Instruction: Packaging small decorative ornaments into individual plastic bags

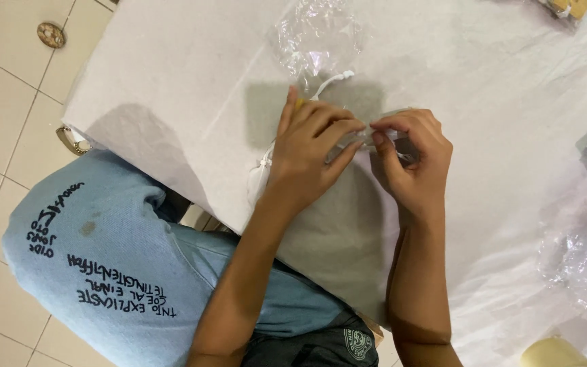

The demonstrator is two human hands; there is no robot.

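Now both hands pinch a small clear plastic sleeve (368, 138) over the white-covered table (171, 81): left hand (307, 146) and right hand (412, 160) closed on its ends. It looks light, thin, slippery—best gripped by edges. Crumpled clear plastic (317, 34) lies beyond.

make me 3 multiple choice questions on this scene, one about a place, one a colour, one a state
1. Where does the crumpled clear plastic bag lie?
A. on the floor
B. on the table beyond the hands
C. on the person's lap

2. What colour are the jeans?
A. black
B. light blue
C. red

3. How are the left hand and right hand placed?
A. fingertips meet, pinching a small clear item
B. flat and apart
C. hanging under the table

Answers: 1 B, the bag sits on the white table cover past the fingers. 2 B, the denim is pale blue. 3 A, the fingertips come together over a see-through piece.
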